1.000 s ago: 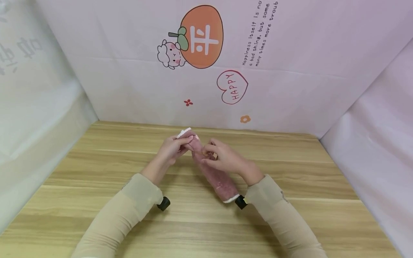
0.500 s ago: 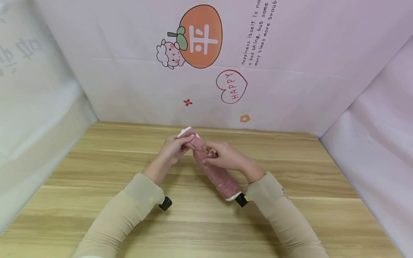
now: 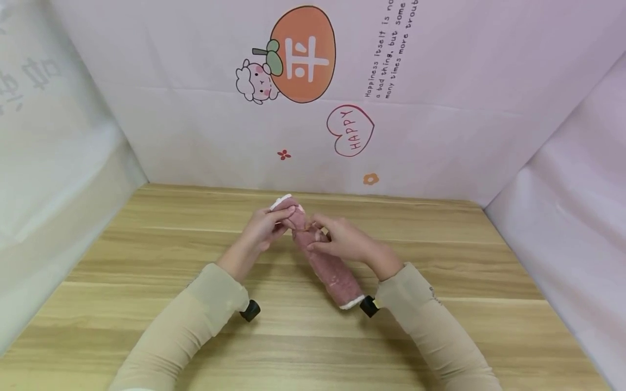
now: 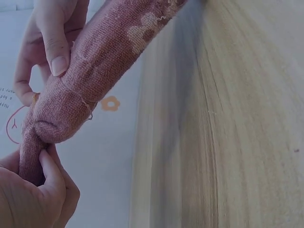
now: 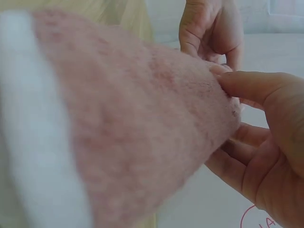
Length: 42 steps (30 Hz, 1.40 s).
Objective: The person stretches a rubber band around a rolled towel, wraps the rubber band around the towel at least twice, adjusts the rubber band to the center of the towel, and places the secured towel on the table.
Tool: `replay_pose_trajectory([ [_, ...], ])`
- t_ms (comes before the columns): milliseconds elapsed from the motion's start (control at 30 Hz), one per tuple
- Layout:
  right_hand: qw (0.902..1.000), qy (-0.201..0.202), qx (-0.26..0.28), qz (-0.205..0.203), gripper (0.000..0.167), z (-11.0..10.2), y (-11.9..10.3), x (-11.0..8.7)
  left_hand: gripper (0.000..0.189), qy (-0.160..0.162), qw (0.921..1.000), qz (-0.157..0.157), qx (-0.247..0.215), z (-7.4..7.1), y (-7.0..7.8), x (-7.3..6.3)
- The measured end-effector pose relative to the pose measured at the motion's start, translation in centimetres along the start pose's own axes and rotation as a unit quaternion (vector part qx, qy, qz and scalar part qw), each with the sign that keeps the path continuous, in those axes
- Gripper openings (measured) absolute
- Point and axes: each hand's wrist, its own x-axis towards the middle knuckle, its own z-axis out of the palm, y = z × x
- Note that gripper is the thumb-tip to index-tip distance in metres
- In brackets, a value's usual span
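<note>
A rolled pink towel [image 3: 332,269] with white edges slants above the table, narrowing to a neck near its upper end. My left hand [image 3: 260,227] grips the gathered end beyond that neck, thumb on top. My right hand [image 3: 347,239] holds the roll just below the neck, thumb on one side and curled fingers on the other. By its index fingertip in the left wrist view shows a bit of thin orange-brown band [image 4: 35,97], mostly hidden. A pale flower pattern [image 4: 142,33] marks the towel [image 4: 97,59]. The right wrist view shows the towel's white edge [image 5: 35,123] close up.
The wooden table [image 3: 274,347] lies under both hands. A white printed cloth [image 3: 205,136] rises behind it, and white cloth walls [image 3: 577,206] stand at both sides. Black wrist cameras [image 3: 250,310] hang below the sleeves.
The right fingers shift slightly at the towel's neck, and the thin band there shows less between them. The towel's lower end swings a little. The left hand keeps its grip.
</note>
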Motion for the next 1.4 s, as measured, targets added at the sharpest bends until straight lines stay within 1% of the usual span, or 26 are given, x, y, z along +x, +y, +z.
replay_pose_trajectory([
  [100, 1.0000, 0.002, 0.007, -0.002, 0.034, 0.1, 0.1, -0.1, 0.014, 0.000, 1.0000, -0.006, -0.004, 0.0, 0.2, 0.0],
  [200, 0.9996, 0.003, 0.029, 0.004, 0.040, 0.1, 0.3, -0.2, 0.006, -0.003, 0.9998, -0.010, -0.014, 0.0, 0.4, 0.0],
  [300, 0.9967, 0.003, 0.079, 0.018, 0.049, 0.2, 0.4, -0.3, 0.004, -0.006, 0.9996, -0.014, -0.025, 0.1, 0.7, -0.1],
  [367, 0.9915, 0.003, 0.126, 0.032, 0.054, 0.2, 0.6, -0.4, 0.003, -0.008, 0.9993, -0.017, -0.032, 0.0, 0.8, -0.1],
  [400, 0.9872, 0.001, 0.154, 0.041, 0.056, 0.2, 0.7, -0.4, 0.002, -0.014, 0.9990, -0.017, -0.038, 0.0, 0.9, 0.0],
  [467, 0.9778, -0.004, 0.202, 0.054, 0.053, 0.2, 0.9, -0.4, 0.002, -0.023, 0.9981, -0.020, -0.053, -0.1, 0.9, 0.0],
  [567, 0.9666, -0.010, 0.249, 0.058, 0.041, 0.3, 1.3, -0.5, 0.007, -0.038, 0.9963, -0.021, -0.074, -0.2, 1.0, -0.1],
  [600, 0.9655, -0.010, 0.255, 0.054, 0.037, 0.3, 1.4, -0.5, 0.008, -0.043, 0.9958, -0.021, -0.077, -0.3, 1.1, -0.1],
  [667, 0.9669, -0.005, 0.252, 0.042, 0.031, 0.2, 1.4, -0.5, 0.008, -0.050, 0.9953, -0.022, -0.079, -0.3, 1.1, -0.2],
  [733, 0.9716, 0.003, 0.234, 0.032, 0.028, 0.2, 1.3, -0.5, 0.006, -0.055, 0.9950, -0.023, -0.080, -0.2, 1.1, -0.2],
  [833, 0.9836, 0.016, 0.178, 0.027, 0.025, 0.1, 1.0, -0.5, 0.002, -0.048, 0.9961, -0.027, -0.069, -0.1, 1.1, -0.4],
  [933, 0.9954, 0.036, 0.088, 0.017, 0.024, 0.2, 0.8, -0.6, 0.005, -0.035, 0.9974, -0.031, -0.054, 0.1, 1.1, -0.5],
  [1000, 0.9982, 0.055, 0.023, 0.002, 0.022, 0.4, 0.6, -0.6, 0.006, -0.027, 0.9983, -0.033, -0.041, 0.3, 1.0, -0.7],
  [1033, 0.9978, 0.065, -0.008, -0.007, 0.021, 0.5, 0.4, -0.6, 0.007, -0.024, 0.9985, -0.032, -0.037, 0.4, 1.0, -0.7],
  [1100, 0.9936, 0.087, -0.069, -0.023, 0.019, 0.7, 0.2, -0.5, 0.012, -0.024, 0.9987, -0.029, -0.033, 0.5, 0.9, -0.9],
  [1167, 0.9860, 0.106, -0.122, -0.040, 0.018, 0.9, 0.1, -0.5, 0.020, -0.027, 0.9988, -0.026, -0.031, 0.8, 0.8, -0.9],
  [1233, 0.9771, 0.121, -0.165, -0.058, 0.019, 1.1, 0.0, -0.5, 0.030, -0.029, 0.9987, -0.026, -0.033, 1.0, 0.7, -0.9],
  [1300, 0.9678, 0.134, -0.197, -0.081, 0.019, 1.3, 0.0, -0.5, 0.038, -0.023, 0.9988, -0.029, -0.032, 1.2, 0.6, -0.9],
  [1400, 0.9570, 0.151, -0.218, -0.117, 0.017, 1.4, -0.1, -0.6, 0.043, -0.009, 0.9990, -0.032, -0.028, 1.4, 0.5, -0.7],
])
